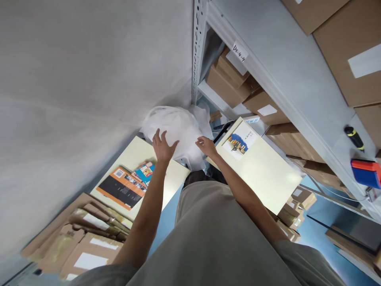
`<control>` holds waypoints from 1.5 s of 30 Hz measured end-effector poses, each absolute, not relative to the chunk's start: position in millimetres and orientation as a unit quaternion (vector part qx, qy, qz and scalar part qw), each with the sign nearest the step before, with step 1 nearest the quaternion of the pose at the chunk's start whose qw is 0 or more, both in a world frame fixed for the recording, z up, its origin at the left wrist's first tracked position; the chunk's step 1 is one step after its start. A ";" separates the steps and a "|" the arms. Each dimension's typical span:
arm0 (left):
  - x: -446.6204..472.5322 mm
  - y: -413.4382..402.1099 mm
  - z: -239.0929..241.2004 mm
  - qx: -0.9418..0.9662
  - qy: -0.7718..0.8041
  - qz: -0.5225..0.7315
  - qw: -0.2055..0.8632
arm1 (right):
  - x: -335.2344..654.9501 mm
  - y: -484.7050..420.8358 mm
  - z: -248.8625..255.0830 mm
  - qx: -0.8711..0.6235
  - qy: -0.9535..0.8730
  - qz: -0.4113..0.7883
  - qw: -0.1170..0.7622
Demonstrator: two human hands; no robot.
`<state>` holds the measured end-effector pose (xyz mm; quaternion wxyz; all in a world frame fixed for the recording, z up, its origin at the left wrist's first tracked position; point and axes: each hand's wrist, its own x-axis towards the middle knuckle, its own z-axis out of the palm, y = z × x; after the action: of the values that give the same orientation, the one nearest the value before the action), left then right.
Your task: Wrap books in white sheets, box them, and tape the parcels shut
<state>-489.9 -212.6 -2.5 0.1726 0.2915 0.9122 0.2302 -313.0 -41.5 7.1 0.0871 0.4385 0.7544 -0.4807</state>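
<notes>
A crumpled white plastic bag point(178, 127) lies between two pale tabletops, below the foot of a metal shelf post. My left hand point(163, 147) rests on its near left side with the fingers spread, open. My right hand point(206, 146) touches the bag's right side, its fingers curled against the plastic; whether they pinch it I cannot make out. An orange and black book point(123, 187) and a small blue booklet point(145, 172) lie on the left tabletop point(137, 153), just left of my left forearm.
The right tabletop point(262, 174) carries a white sheet with a picture point(240, 141). Grey metal shelving point(279, 71) holds cardboard boxes point(229, 81); a black and yellow tool point(354, 138) and a blue and red thing point(366, 172) sit on it. More boxes point(86, 242) lie lower left. Blue floor.
</notes>
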 end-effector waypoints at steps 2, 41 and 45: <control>-489.1 -208.5 -1.2 0.318 0.904 0.225 0.180 | -315.7 -45.9 6.0 0.424 0.757 -0.486 0.102; -401.5 -101.1 257.9 0.611 0.615 0.344 0.362 | -145.3 -68.7 143.3 0.386 0.747 -0.461 -0.284; -356.7 -80.6 272.4 0.626 0.593 0.349 0.367 | -90.0 -71.8 157.9 0.368 0.752 -0.455 -0.304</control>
<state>-356.7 -80.6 272.4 0.3670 0.6260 0.5930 0.3489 -90.0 -71.8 157.9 -0.3043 0.3677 0.7516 -0.4553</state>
